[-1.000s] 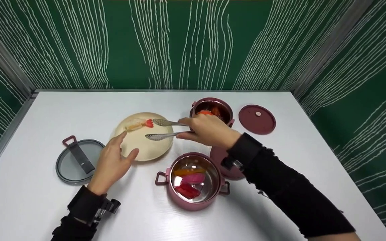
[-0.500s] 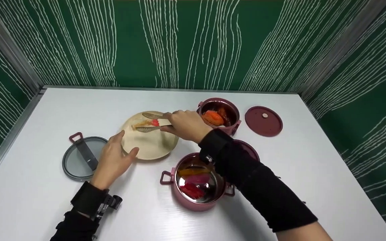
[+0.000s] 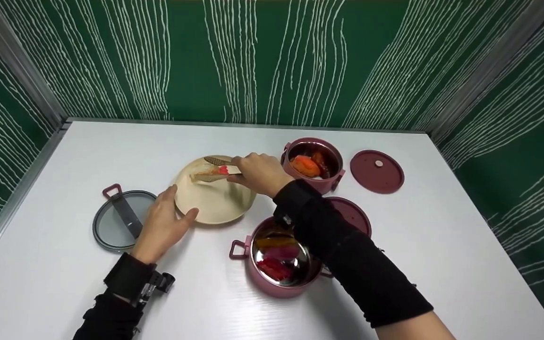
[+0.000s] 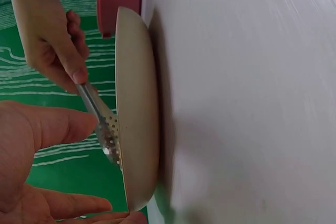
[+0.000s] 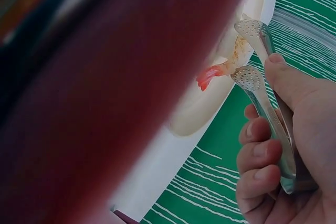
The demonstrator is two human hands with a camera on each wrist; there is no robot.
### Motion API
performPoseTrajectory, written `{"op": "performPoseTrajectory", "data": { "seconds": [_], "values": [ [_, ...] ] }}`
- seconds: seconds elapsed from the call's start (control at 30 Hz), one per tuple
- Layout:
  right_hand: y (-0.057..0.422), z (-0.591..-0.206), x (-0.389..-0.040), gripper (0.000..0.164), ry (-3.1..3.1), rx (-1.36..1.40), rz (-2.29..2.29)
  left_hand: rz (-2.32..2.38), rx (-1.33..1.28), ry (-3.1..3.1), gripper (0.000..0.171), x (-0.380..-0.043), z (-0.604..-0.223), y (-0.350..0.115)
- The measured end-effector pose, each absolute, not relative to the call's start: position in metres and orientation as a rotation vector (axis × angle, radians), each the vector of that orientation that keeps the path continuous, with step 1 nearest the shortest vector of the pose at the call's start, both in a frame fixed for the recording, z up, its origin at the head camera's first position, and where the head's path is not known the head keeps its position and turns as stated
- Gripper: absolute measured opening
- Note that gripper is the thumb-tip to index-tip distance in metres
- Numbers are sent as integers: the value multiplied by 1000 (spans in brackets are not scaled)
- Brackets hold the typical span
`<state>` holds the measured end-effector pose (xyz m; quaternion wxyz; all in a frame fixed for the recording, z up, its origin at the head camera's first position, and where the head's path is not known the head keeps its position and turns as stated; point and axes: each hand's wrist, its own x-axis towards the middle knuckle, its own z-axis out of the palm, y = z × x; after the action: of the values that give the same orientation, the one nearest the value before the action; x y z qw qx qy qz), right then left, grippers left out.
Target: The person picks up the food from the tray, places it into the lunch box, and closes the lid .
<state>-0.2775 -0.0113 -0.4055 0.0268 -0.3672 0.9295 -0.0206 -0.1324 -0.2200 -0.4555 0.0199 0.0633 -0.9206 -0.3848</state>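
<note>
In the head view, a fried shrimp with a red tail lies on a cream plate. My right hand grips metal tongs with perforated tips. Their parted tips stand on either side of the shrimp, as the right wrist view shows; whether they touch it I cannot tell. My left hand is at the plate's left edge, thumb and fingers spread. In the left wrist view some of its fingertips meet the plate rim at the bottom, while the thumb stays apart from it.
A pink pot with red, pink and yellow pieces stands in front. Behind it, a smaller pot holds orange food. Dark red lids lie on the right, one partly under my right forearm. A grey glass lid lies left.
My right hand has moved left with the tongs, bringing their tips over the plate around the shrimp. The left hand has come closer to the plate's rim. The head view has shifted slightly.
</note>
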Motion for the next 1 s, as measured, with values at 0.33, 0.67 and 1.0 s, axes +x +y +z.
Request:
{"op": "performPoseTrajectory", "data": {
  "seconds": [0.33,0.67,1.0],
  "values": [
    [-16,-402,-268,37,2934,-1152,-48,-1156,150,-2839,84,-135,-460,-223],
    [-16,-412,-270,48,2912,-1129,-210,-1159,145,-2852,85,-134,-458,-221],
    [-13,-422,-270,38,2881,-1125,-319,-1152,147,-2906,90,-135,-463,-219]
  ]
}}
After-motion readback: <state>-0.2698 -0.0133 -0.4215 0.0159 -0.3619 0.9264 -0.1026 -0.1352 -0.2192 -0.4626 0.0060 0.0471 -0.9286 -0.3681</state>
